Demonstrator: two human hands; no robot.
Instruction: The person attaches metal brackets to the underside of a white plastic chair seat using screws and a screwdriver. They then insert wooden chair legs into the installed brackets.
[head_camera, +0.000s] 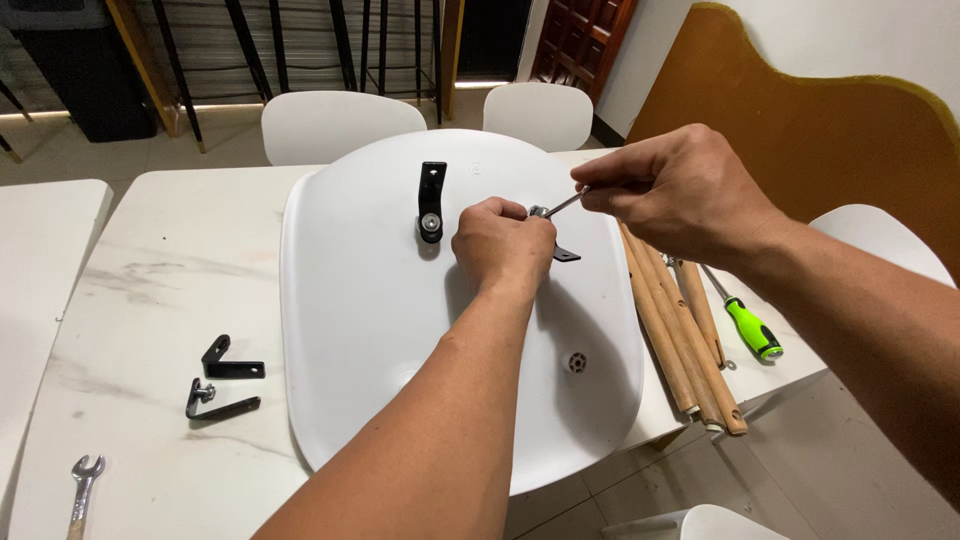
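Left hand (503, 243) grip clamps down on a black bracket (565, 254) atop the upturned white chair seat (370, 330) on the table (160, 290); right hand (675, 190) grip pinches a slim metal tool (560, 206) just above it.

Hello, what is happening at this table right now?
A person works on a white chair seat lying upside down on the table. The left hand presses a black bracket onto the seat, while the right hand turns a thin metal tool at it. One bracket is already bolted on; two loose brackets lie to the left, wooden legs to the right.
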